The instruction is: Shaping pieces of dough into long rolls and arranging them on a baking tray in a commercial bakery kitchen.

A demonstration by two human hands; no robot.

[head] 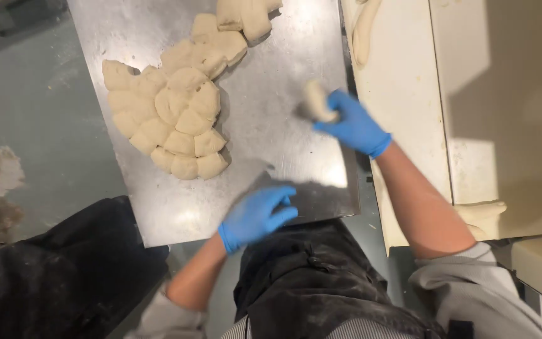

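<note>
Far left of the frame: grey floor (45, 125) dusted with flour, with a crusted pale patch at the left edge. Lower left: a dark, flour-marked cloth (64, 276), lying just under the near-left corner of the metal tabletop. The tabletop (271, 144) is a bare steel sheet filling the upper centre of the frame. On its left half lies a cluster of cut dough pieces (170, 119), pale and roughly square, pressed against one another; the cluster runs from centre left up toward the top edge, where a few more pieces sit touching the rest. Lower centre: left hand (258, 215), in a blue glove, blurred, palm down just above the near edge of the tabletop, fingers spread and holding nothing; whether it touches the steel cannot be told. Below it, a dark apron (308, 282) with flour marks. Right of centre: right hand (351, 122), also blue-gloved, at the right edge of the tabletop, fingers curled around a single dough piece (317, 100), which is well apart from the cluster. The two hands are apart. Right of the tabletop: a cream-coloured board (409, 113) with a strip of dough (364, 31) at its upper left and another lump of dough (481, 213) at its lower edge, beside the right forearm.
</note>
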